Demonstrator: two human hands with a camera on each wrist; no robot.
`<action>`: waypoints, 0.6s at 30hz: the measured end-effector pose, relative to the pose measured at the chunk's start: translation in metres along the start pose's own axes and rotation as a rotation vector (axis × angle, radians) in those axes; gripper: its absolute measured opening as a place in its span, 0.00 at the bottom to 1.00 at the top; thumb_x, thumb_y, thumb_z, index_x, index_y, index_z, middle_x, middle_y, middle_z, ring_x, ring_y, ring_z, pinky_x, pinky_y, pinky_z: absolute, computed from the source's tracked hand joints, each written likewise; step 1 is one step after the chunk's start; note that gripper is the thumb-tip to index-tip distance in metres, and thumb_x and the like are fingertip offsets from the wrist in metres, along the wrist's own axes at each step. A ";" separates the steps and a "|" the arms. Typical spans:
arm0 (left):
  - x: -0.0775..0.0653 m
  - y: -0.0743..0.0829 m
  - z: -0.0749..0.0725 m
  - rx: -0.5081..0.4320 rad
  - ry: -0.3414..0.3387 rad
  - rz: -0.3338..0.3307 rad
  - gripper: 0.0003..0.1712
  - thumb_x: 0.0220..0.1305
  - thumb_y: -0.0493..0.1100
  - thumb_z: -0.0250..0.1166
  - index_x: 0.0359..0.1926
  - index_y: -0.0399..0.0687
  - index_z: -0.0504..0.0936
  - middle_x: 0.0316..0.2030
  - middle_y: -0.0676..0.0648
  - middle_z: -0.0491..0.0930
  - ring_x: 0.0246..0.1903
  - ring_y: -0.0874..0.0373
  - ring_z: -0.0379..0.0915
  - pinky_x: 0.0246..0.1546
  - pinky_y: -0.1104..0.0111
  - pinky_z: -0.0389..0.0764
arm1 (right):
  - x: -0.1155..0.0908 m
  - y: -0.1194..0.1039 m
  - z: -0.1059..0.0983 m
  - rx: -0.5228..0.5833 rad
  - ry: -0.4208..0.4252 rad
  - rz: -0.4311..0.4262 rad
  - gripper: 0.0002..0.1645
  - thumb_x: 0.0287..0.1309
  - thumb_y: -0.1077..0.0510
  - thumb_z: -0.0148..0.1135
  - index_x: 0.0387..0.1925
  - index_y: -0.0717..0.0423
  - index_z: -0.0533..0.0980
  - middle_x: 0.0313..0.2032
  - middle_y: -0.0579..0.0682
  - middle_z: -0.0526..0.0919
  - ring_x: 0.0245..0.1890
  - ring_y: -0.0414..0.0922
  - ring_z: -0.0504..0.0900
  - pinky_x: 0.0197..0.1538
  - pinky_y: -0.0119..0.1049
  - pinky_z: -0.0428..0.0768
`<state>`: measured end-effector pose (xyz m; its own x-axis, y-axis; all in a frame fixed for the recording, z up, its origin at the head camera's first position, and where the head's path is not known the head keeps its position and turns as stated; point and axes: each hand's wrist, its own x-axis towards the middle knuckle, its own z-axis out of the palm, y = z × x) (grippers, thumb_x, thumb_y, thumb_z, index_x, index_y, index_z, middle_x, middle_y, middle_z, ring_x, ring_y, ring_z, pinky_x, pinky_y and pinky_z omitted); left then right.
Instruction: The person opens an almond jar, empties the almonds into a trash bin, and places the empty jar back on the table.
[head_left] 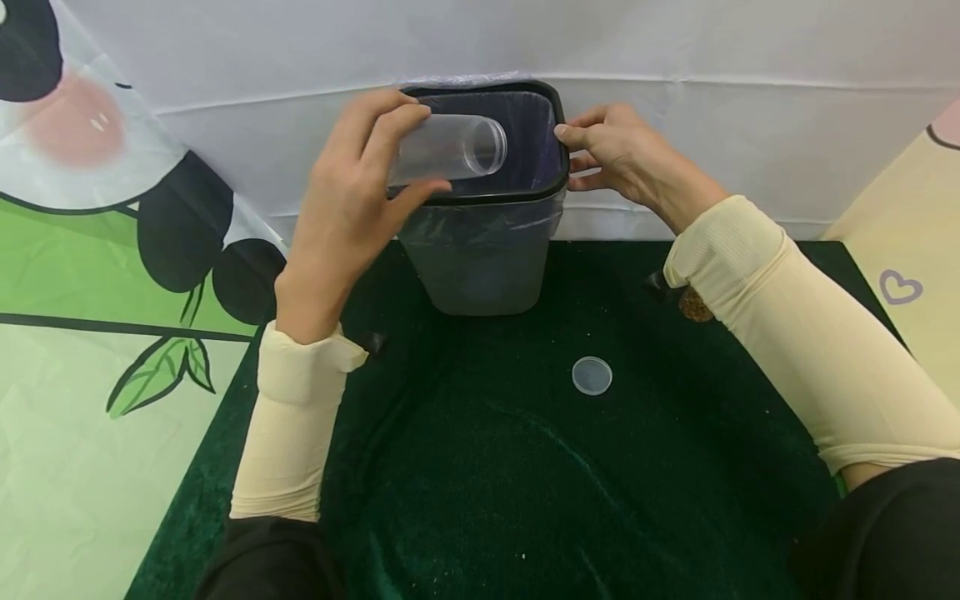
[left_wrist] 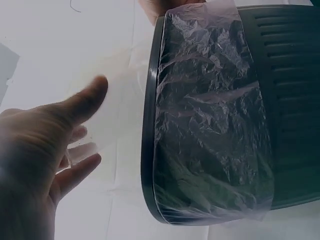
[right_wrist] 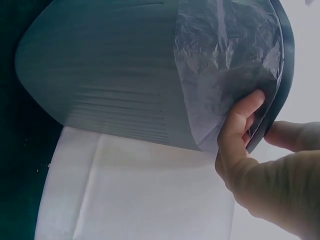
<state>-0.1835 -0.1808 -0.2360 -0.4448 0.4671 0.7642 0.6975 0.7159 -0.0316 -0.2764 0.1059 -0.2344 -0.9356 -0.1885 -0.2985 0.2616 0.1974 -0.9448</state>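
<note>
A clear plastic jar [head_left: 457, 150] lies sideways over the mouth of a grey trash can [head_left: 483, 262]. My left hand [head_left: 348, 179] holds the jar between thumb and fingers, and its round end points right. Seen from the left wrist, the left hand [left_wrist: 47, 135] is beside the can's dark rim [left_wrist: 149, 115], with the jar faint against the white backdrop. A thin see-through trash bag [right_wrist: 227, 65] lines the can and folds down over its rim. At the right side, my right hand [head_left: 618, 158] pinches the rim and bag, thumb on one side and fingers on the other.
A small clear round lid [head_left: 592, 376] lies on the dark green cloth [head_left: 480, 467] in front of the can. A brown round thing [head_left: 695, 305] shows beside the right sleeve, partly hidden. White fabric [head_left: 750, 150] hangs behind the can, with a printed cartoon panel [head_left: 112, 275] on the left.
</note>
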 end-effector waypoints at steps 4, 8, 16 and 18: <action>-0.006 0.004 -0.001 -0.035 0.060 -0.044 0.35 0.64 0.51 0.74 0.65 0.37 0.76 0.61 0.36 0.78 0.61 0.44 0.76 0.71 0.62 0.74 | -0.001 0.001 0.001 -0.003 0.011 -0.016 0.30 0.75 0.49 0.57 0.72 0.56 0.67 0.51 0.49 0.75 0.39 0.43 0.81 0.39 0.32 0.86; -0.016 0.009 -0.002 -0.049 0.097 -0.075 0.37 0.63 0.54 0.74 0.65 0.38 0.76 0.60 0.36 0.79 0.57 0.44 0.78 0.65 0.59 0.79 | -0.002 0.005 0.002 0.020 0.007 -0.032 0.31 0.74 0.48 0.58 0.71 0.56 0.66 0.51 0.49 0.75 0.39 0.43 0.80 0.38 0.32 0.86; -0.036 0.022 -0.002 -0.161 0.132 -0.194 0.36 0.58 0.50 0.79 0.63 0.39 0.77 0.57 0.37 0.81 0.54 0.45 0.80 0.59 0.55 0.82 | -0.005 0.013 0.003 0.149 -0.042 -0.050 0.35 0.73 0.49 0.60 0.74 0.57 0.66 0.55 0.51 0.74 0.41 0.44 0.79 0.39 0.31 0.86; -0.042 0.027 -0.001 -0.200 0.141 -0.242 0.36 0.57 0.47 0.81 0.62 0.39 0.78 0.57 0.38 0.82 0.53 0.47 0.79 0.57 0.59 0.82 | -0.006 0.015 0.002 0.183 -0.054 -0.042 0.35 0.73 0.50 0.61 0.74 0.57 0.66 0.55 0.52 0.73 0.40 0.44 0.78 0.39 0.31 0.85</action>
<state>-0.1458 -0.1816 -0.2683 -0.5391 0.2098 0.8157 0.6837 0.6746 0.2783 -0.2664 0.1081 -0.2472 -0.9340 -0.2449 -0.2602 0.2657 0.0108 -0.9640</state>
